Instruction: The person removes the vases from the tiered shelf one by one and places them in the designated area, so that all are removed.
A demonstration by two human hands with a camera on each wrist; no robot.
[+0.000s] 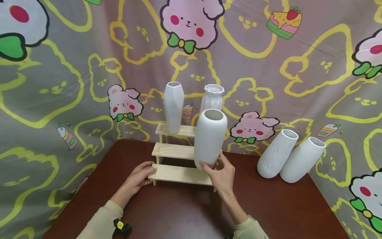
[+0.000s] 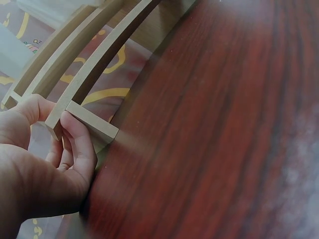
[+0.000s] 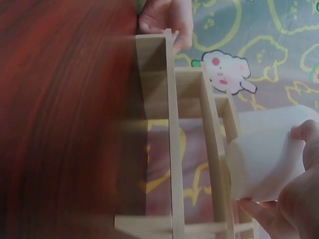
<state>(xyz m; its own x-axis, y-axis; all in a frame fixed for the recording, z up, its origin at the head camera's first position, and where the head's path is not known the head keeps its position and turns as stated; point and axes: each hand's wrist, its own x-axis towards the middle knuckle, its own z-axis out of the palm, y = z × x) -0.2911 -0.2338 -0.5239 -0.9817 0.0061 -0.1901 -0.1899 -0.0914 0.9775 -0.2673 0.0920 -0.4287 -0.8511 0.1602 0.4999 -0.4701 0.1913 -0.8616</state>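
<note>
A three-step wooden display stand [image 1: 176, 174] stands on the table. My left hand [image 1: 138, 177] holds the left end of its lowest step; in the left wrist view, the thumb and fingers of that hand [image 2: 55, 154] pinch the board by its leg. With my right hand [image 1: 222, 174] I grip a smooth white vase [image 1: 210, 136] low on its body, upright over the stand's right side. Whether its base touches the middle step I cannot tell. On the top step are a faceted white vase [image 1: 174, 108] and, partly hidden behind the held one, a white vase with a frilled rim [image 1: 213, 94].
Two more white vases, one with carved relief [image 1: 276, 154] and one plain [image 1: 302, 161], stand side by side at the table's right and look tilted. The dark red-brown table [image 1: 176, 212] reaches back to a patterned cloth backdrop [image 1: 250, 93].
</note>
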